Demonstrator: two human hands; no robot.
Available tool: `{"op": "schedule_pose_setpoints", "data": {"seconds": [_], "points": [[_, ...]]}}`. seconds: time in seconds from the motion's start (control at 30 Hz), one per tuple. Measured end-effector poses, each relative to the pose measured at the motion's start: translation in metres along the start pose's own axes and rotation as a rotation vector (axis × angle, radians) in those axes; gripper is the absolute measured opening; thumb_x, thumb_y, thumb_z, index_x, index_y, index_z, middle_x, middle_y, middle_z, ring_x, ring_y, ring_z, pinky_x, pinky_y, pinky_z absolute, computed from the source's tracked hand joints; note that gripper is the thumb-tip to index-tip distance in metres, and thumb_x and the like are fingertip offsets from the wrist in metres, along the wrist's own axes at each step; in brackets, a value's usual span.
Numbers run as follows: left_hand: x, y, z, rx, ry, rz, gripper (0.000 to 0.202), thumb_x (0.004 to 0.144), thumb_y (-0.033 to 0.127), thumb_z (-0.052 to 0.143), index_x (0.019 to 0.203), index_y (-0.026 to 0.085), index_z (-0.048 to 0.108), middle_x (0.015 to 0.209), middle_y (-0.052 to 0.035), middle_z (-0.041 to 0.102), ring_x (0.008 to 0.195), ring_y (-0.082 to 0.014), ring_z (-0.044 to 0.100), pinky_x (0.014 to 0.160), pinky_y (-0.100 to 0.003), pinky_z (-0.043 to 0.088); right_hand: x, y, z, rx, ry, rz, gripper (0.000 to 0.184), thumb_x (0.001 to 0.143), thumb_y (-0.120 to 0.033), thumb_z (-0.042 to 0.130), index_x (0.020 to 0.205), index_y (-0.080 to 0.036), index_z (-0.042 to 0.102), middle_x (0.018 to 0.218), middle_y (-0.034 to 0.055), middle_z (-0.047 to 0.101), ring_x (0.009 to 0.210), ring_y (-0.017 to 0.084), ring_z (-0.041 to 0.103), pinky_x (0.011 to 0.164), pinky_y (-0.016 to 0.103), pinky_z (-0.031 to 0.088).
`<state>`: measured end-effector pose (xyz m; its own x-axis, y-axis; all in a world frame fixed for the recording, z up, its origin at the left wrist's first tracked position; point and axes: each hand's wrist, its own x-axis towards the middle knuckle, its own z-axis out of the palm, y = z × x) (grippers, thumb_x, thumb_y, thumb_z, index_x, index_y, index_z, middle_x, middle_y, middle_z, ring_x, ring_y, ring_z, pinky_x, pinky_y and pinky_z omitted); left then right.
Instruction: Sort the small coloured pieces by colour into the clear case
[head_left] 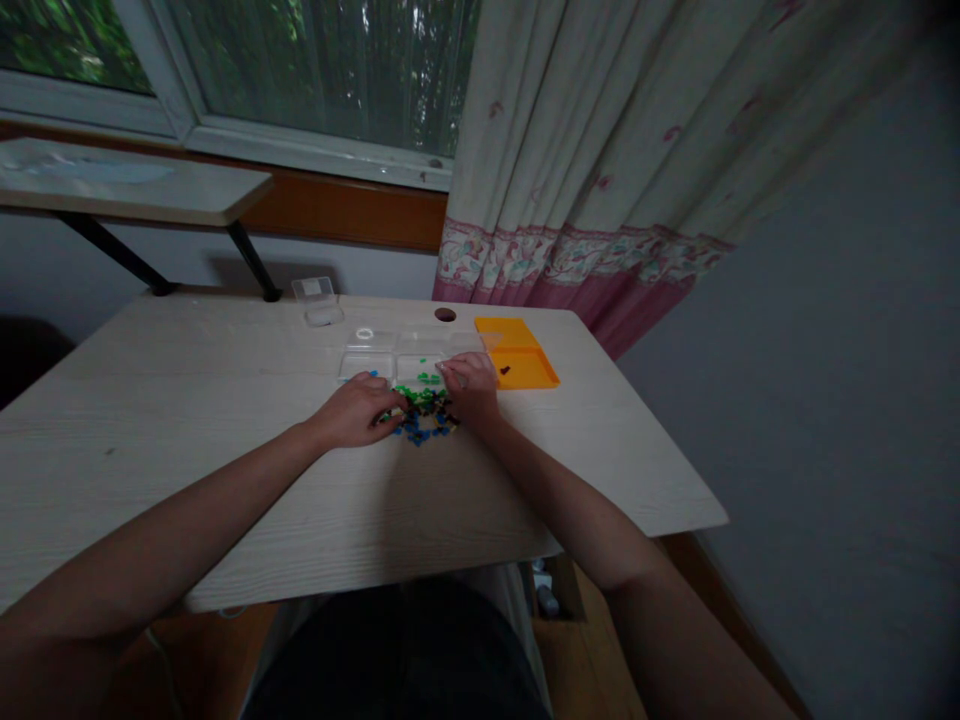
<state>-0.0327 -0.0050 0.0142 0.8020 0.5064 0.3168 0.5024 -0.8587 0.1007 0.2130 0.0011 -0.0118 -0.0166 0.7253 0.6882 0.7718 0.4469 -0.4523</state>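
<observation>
A heap of small green, blue, black and yellow pieces (424,413) lies on the pale wooden table (225,420). My left hand (358,410) rests at the heap's left side, fingers curled onto the pieces. My right hand (469,385) sits at the heap's right side, fingers bent down near the front edge of a clear compartment tray (390,352). One tray cell holds a few green pieces (429,378); a blue piece (373,374) shows in another. What either hand pinches is too small to make out.
An orange lid (517,365) with a few dark pieces lies right of the tray. A small clear box (319,300) and a round cable hole (445,314) sit at the table's back. A curtain (600,180) hangs behind; a second desk (127,185) stands at left.
</observation>
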Motion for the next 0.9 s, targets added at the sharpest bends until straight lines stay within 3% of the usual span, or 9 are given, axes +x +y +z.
{"op": "schedule_pose_setpoints", "data": {"seconds": [0.33, 0.57, 0.73, 0.9], "points": [[0.0008, 0.0001, -0.0003, -0.004, -0.007, -0.011, 0.029, 0.094, 0.041, 0.047, 0.099, 0.022, 0.067, 0.074, -0.0046, 0.058, 0.076, -0.0203, 0.056, 0.079, -0.035, 0.041, 0.0002, -0.0002, 0.0010, -0.018, -0.054, 0.030, 0.016, 0.091, -0.031, 0.062, 0.085, -0.023, 0.074, 0.092, 0.0059, 0.069, 0.095, 0.022, 0.056, 0.090, 0.041, 0.040], [0.0011, -0.0013, 0.0022, 0.024, -0.016, -0.049, 0.031, 0.096, 0.044, 0.046, 0.102, 0.022, 0.066, 0.074, -0.0046, 0.058, 0.078, -0.0207, 0.058, 0.080, -0.035, 0.041, -0.0001, -0.0019, 0.0000, -0.013, -0.018, 0.002, 0.015, 0.091, -0.030, 0.063, 0.083, -0.024, 0.074, 0.088, 0.0049, 0.070, 0.092, 0.021, 0.057, 0.088, 0.039, 0.041], [0.0014, -0.0025, 0.0047, 0.037, -0.020, -0.063, 0.029, 0.097, 0.033, 0.040, 0.101, 0.021, 0.066, 0.075, -0.0059, 0.060, 0.078, -0.0212, 0.059, 0.080, -0.036, 0.042, 0.0001, 0.0011, 0.0014, -0.011, -0.052, -0.008, 0.015, 0.091, -0.030, 0.062, 0.085, -0.023, 0.073, 0.090, 0.0056, 0.070, 0.093, 0.021, 0.057, 0.089, 0.040, 0.040], [0.0004, -0.0026, 0.0043, 0.039, -0.021, -0.078, 0.024, 0.088, 0.027, 0.049, 0.104, 0.020, 0.066, 0.077, -0.0062, 0.061, 0.080, -0.0226, 0.060, 0.083, -0.038, 0.043, -0.0006, 0.0043, 0.0030, 0.003, -0.039, -0.015, 0.015, 0.092, -0.031, 0.061, 0.086, -0.024, 0.073, 0.090, 0.0054, 0.070, 0.092, 0.021, 0.057, 0.089, 0.041, 0.041]]}}
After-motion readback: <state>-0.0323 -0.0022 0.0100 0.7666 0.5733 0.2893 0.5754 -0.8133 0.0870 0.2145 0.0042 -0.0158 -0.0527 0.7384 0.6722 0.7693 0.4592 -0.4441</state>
